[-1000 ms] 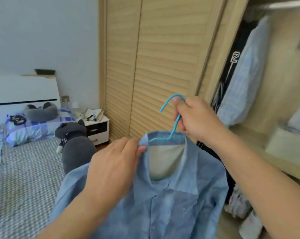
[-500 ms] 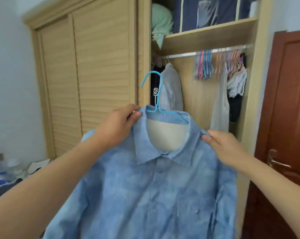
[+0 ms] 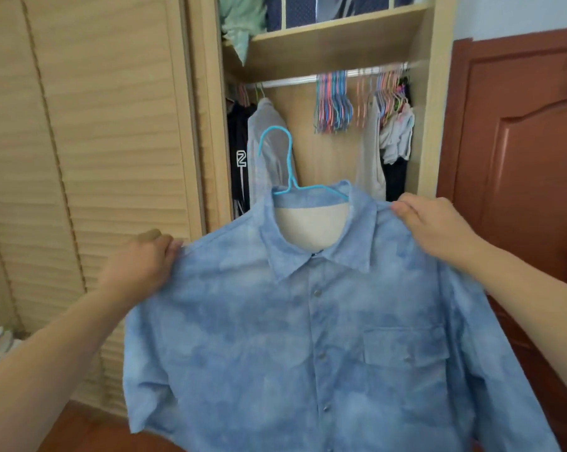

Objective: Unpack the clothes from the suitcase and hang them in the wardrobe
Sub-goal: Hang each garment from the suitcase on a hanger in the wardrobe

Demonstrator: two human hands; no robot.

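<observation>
Head view — two hands, left hand [image 3: 138, 267] and right hand [image 3: 437, 226], hold one shirt [image 3: 308, 337].

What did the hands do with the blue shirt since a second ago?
The right hand let go of the hanger and took the shirt shoulder. The left hand slid from collar to the other shoulder. The shirt stays on the hanger, not yet on the rail.
</observation>
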